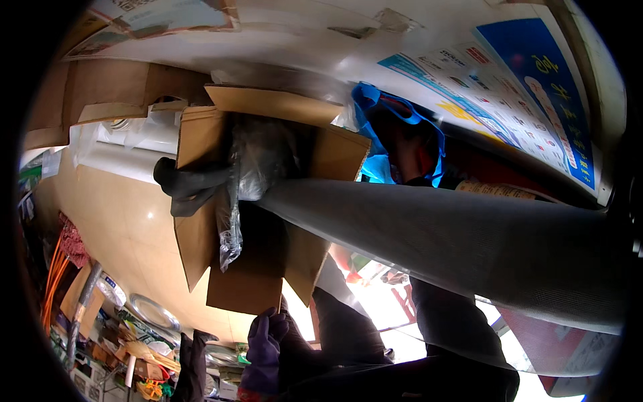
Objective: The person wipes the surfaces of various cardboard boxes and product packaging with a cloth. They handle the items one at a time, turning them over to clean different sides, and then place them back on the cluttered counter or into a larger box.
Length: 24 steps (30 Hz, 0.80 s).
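My left hand [263, 334], in a purple glove, has its fingers curled at the lower corner of a cardboard box's flap [244, 286]. The box stands with its flaps spread. Clear plastic wrapping [257, 161] lies in its mouth and hangs over the near side. A black, glossy, rounded object [193, 183] juts out over the left flap; its kind is unclear. A long grey mesh-like sheet [432, 231] runs from the right edge to the box, narrowing there. My right hand cannot be made out surely; a skin-toned shape [409, 158] shows in the blue bag, partly hidden.
The blue bag [366, 138] stands beyond the box, by a wall with a printed poster [547, 95]. White rolls [120, 158] lie at the left. Orange rods [54, 281], a metal-coloured tube [83, 311] and mixed goods fill the lower left. Someone's dark-clothed leg [191, 367] shows there.
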Tool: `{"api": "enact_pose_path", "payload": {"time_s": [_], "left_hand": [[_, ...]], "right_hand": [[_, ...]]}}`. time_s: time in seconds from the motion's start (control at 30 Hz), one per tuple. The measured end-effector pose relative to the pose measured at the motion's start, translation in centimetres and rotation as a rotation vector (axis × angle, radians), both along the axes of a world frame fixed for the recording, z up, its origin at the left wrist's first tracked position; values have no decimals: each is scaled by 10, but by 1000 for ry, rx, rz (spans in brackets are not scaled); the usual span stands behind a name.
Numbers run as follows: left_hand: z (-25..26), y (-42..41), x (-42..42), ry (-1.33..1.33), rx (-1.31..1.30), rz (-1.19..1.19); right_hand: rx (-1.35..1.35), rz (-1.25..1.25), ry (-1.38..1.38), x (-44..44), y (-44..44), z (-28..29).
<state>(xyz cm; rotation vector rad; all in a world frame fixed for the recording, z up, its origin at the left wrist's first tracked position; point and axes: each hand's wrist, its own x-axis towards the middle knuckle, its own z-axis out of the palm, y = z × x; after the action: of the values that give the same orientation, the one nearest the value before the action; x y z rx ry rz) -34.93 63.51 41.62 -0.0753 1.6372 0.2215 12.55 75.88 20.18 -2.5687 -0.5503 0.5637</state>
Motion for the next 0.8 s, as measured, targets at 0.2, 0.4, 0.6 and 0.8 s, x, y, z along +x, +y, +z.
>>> {"api": "enact_pose_path", "payload": {"time_s": [0.2, 0.4, 0.6, 0.8], "left_hand": [[-4, 0, 8, -5, -1, -12], [6, 11, 15, -6, -10, 5], [6, 19, 21, -4, -19, -30], [3, 17, 20, 15, -39, -20]], "right_hand": [[282, -46, 153, 13, -7, -3], [198, -473, 251, -9, -1, 41], [168, -126, 107, 34, -65, -15], [755, -915, 931, 26, -33, 15]]}}
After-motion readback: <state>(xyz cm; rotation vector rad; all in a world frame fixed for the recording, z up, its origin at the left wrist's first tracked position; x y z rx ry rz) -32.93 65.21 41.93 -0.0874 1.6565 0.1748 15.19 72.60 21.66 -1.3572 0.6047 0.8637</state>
